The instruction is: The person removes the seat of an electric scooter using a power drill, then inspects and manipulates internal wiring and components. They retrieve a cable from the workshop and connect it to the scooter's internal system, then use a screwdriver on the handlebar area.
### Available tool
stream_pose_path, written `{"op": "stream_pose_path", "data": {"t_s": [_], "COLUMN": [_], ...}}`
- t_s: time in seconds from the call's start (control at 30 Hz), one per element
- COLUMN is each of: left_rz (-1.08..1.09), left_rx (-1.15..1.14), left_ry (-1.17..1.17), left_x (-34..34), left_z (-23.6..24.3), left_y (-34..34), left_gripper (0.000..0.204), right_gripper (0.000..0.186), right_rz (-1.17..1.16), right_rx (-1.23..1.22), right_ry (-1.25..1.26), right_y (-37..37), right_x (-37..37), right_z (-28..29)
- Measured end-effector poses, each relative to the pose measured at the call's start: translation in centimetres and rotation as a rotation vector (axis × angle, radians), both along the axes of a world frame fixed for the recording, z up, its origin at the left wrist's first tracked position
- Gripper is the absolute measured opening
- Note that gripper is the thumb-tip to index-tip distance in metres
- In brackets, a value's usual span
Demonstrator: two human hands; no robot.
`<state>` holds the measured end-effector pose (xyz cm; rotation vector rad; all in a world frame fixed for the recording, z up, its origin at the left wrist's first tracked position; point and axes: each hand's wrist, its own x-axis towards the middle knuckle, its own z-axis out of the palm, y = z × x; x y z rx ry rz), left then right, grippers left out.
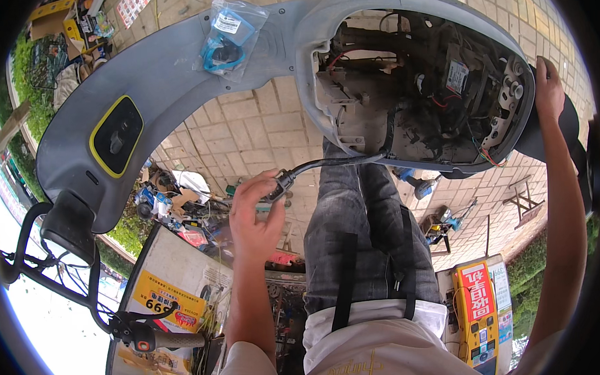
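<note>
A grey electric scooter body (pixel 170 66) stretches across the view, its open compartment (pixel 357 109) showing dusty wiring and metal parts. From that compartment a thick black cable (pixel 339 162) runs out to the left. My left hand (pixel 255 199) pinches the black plug (pixel 283 183) at the cable's end, holding it in the air in front of the scooter. On the right, my right hand (pixel 550 93) grips the body's rear edge beside a black rounded part (pixel 562 129); some of its fingers are hidden. A clear plastic bag (pixel 232 41) with blue and black items lies on the scooter's footboard.
The handlebar (pixel 166 339) with its cables is at the lower left. Behind the body lies brick paving (pixel 212 128). Tools and loose clutter (pixel 175 198) lie at the left, a small stool (pixel 526 203) at the right. A yellow cabinet (pixel 477 313) stands at the lower right.
</note>
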<state>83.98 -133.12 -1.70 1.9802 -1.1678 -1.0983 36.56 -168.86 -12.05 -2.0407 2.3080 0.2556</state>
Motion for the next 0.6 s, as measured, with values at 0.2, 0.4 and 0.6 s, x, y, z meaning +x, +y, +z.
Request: {"op": "stream_pose_path", "data": {"t_s": [0.2,0.4,0.6], "left_rz": [-0.007,0.406,0.594], "left_rx": [0.013,0.087,0.156], "left_ry": [0.021,0.381,0.634], "left_x": [0.2,-0.6,0.0], "left_z": [-0.2,-1.1,-4.1], "left_y": [0.1,0.0,0.6], "left_gripper": [0.043,0.053,0.059], "right_gripper": [0.05,0.049,0.049], "right_rz": [0.01,-0.015,-0.031], "right_rx": [0.003,0.002,-0.006], "right_ry": [-0.02,-0.026,-0.04], "right_y": [0.0,0.1,0.2], "right_x": [0.0,0.4,1.0], "right_z": [0.2,0.2,0.5]}}
